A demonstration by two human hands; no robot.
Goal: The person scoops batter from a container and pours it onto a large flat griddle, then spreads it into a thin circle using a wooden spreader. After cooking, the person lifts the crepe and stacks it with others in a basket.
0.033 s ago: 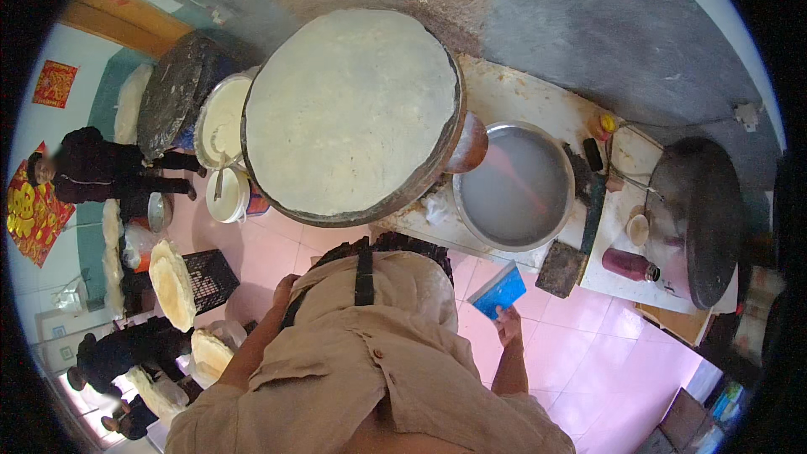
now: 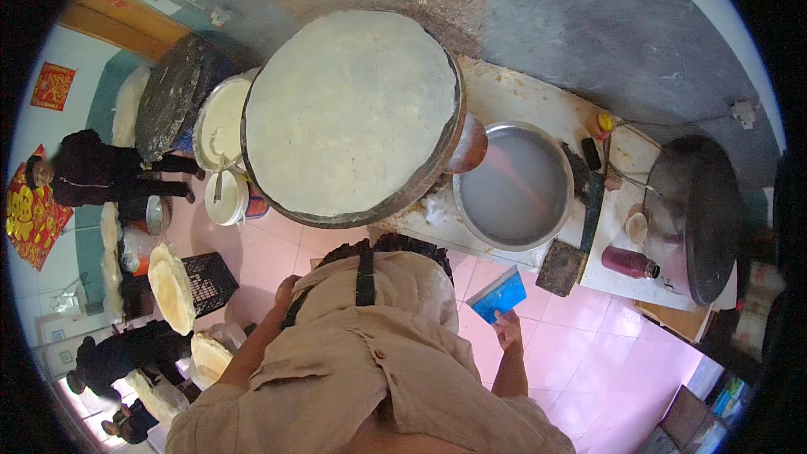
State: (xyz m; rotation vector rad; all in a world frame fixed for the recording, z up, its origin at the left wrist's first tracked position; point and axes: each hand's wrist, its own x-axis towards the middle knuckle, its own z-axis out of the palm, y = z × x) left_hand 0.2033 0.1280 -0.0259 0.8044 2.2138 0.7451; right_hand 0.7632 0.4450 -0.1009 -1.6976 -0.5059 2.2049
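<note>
In my right hand (image 2: 508, 330), out to the right of my body, is a flat blue scraper (image 2: 498, 293) with a pale straight edge. My fingers are closed on its near side. My left hand (image 2: 287, 289) hangs by my left hip, its fingers mostly hidden against my clothes. In front of me is a large round griddle (image 2: 354, 220), covered almost to its rim by a thin, pale sheet of batter (image 2: 353, 109). Neither hand touches the griddle.
Right of the griddle sits a metal basin (image 2: 514, 245) of cloudy water; beyond it are a purple bottle (image 2: 630, 263) and a big dark disc (image 2: 714, 219). To the left are a batter bowl (image 2: 205, 105), a white bucket (image 2: 225, 210) and stacked flatbreads (image 2: 171, 287). Other people (image 2: 99, 170) are farther left.
</note>
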